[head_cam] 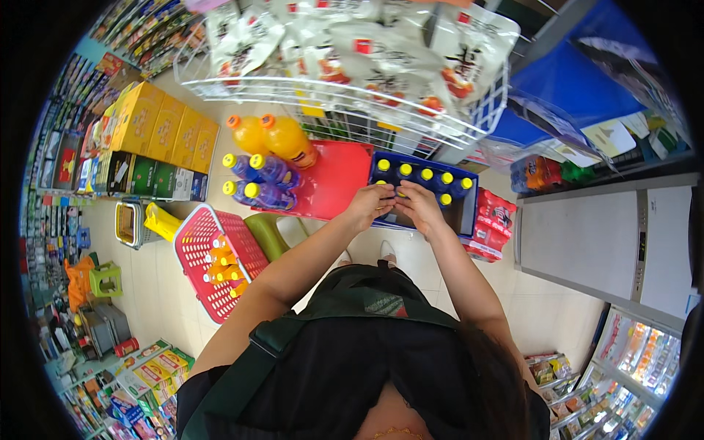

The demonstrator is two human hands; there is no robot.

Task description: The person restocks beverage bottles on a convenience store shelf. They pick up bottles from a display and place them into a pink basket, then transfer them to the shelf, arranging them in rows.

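My left hand [369, 208] and my right hand [419, 207] hover over a dark blue carton [467, 212], fingertips almost meeting. The fingers are loosely bent and apart, and I see nothing held in either hand. Inside the carton stand several bottles with yellow caps [426, 174]; some are partly hidden behind my fingers. To the left, against the carton, is a red box with a flat top [341, 179]. Purple bottles with yellow caps [269, 170] and two large bottles of orange drink [283, 135] are at that box's left end.
A white wire basket of snack pouches [379, 60] overhangs the far side. On the left is a pink shopping basket [190, 253] with orange drinks, beside a green stool [267, 236]. Shrink-wrapped red bottles [489, 225] adjoin the carton's right. A grey freezer [577, 236] stands farther right.
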